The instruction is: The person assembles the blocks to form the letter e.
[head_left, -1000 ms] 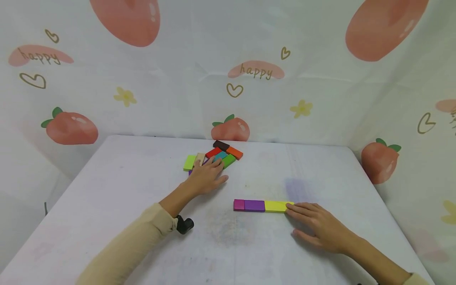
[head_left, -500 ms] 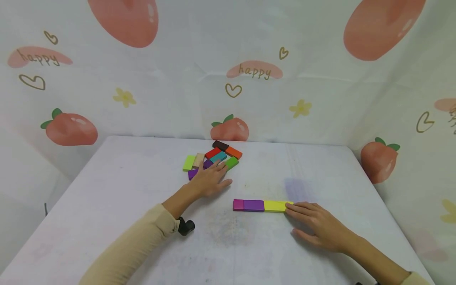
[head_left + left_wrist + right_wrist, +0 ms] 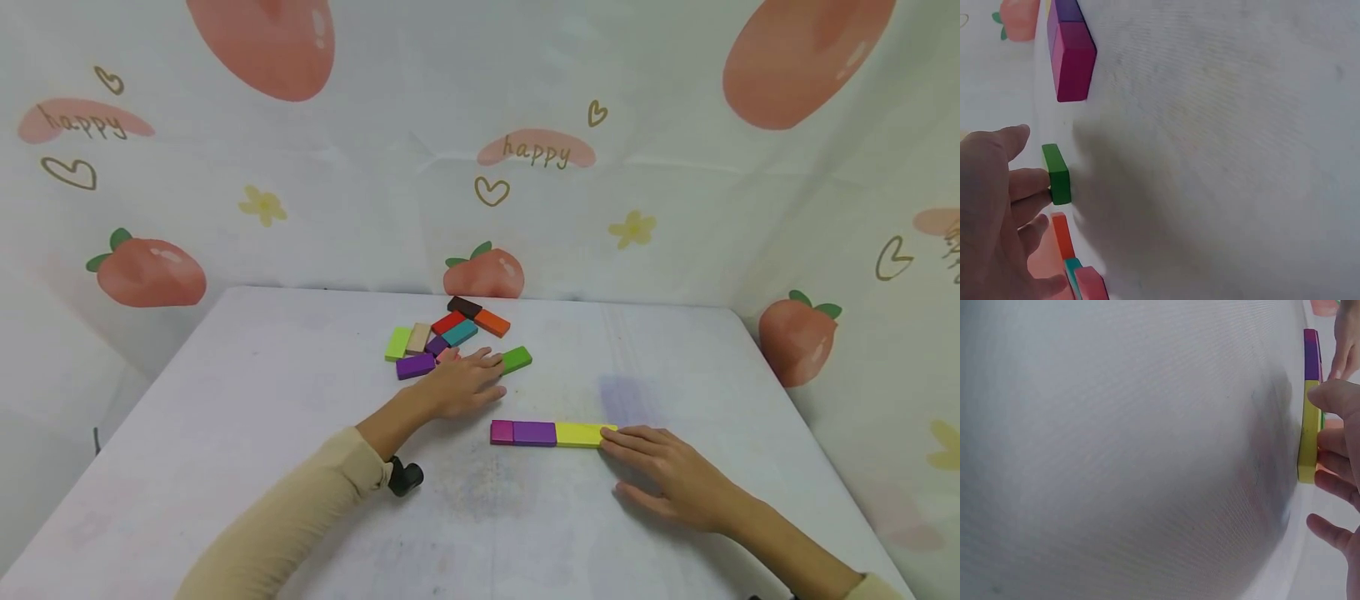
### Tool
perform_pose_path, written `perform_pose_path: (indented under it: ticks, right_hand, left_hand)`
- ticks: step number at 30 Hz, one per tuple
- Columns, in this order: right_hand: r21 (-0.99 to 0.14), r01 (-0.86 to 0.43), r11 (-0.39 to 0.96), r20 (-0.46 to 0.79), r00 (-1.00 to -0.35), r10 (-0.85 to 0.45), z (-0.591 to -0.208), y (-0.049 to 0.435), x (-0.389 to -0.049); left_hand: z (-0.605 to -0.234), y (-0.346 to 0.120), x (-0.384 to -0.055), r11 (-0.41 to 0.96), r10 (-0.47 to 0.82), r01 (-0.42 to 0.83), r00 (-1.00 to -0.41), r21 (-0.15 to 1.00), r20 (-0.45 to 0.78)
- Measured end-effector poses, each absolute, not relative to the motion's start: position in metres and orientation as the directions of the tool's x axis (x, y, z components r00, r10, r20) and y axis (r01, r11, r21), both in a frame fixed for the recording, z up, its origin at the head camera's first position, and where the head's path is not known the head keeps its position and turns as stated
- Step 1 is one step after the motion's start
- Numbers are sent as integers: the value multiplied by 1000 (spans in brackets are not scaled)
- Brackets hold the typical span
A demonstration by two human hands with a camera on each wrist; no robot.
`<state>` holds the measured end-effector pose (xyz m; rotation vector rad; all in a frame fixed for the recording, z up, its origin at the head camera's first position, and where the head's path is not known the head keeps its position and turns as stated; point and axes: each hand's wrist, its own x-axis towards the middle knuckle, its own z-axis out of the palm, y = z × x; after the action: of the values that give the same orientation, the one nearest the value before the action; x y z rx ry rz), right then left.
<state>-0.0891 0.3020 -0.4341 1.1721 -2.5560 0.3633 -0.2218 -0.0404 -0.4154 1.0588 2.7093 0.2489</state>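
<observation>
My left hand [image 3: 463, 387] reaches over the table with its fingers extended, the fingertips against a green block [image 3: 517, 360]. In the left wrist view the fingers meet the side of that green block [image 3: 1057, 175], and the thumb stands apart from it. My right hand [image 3: 671, 475] rests its fingertips on the right end of a yellow block [image 3: 577, 434], fingers fairly straight. A purple block [image 3: 535, 433] and a small magenta block [image 3: 502, 432] line up end to end with the yellow one. A pink block [image 3: 447, 355] is partly hidden behind the left hand.
Behind the left hand lies a loose group: a purple block [image 3: 416, 366], a lime block [image 3: 398, 343], a beige block [image 3: 418, 338], a teal block [image 3: 460, 332], a red block [image 3: 448, 322], an orange block [image 3: 492, 322] and a dark brown block [image 3: 464, 307]. A patterned cloth [image 3: 375, 208] hangs behind the table.
My left hand has moved right and slightly toward me, sliding the green block away from the group. This uncovers the purple and pink blocks. The right hand and the row have stayed put.
</observation>
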Motion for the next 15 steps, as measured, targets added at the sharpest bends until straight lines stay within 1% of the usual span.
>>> perform_pose_path:
  ticks: [6, 15]
  right_hand:
    - [-107, -768, 631, 376, -619, -689, -434, 303, -89]
    - [-109, -761, 640, 368, -628, -685, -434, 302, -88]
  left_hand:
    - [-410, -28, -223, 693, 719, 685, -679, 227, -148]
    - [-410, -9, -224, 675, 737, 696, -654, 246, -171]
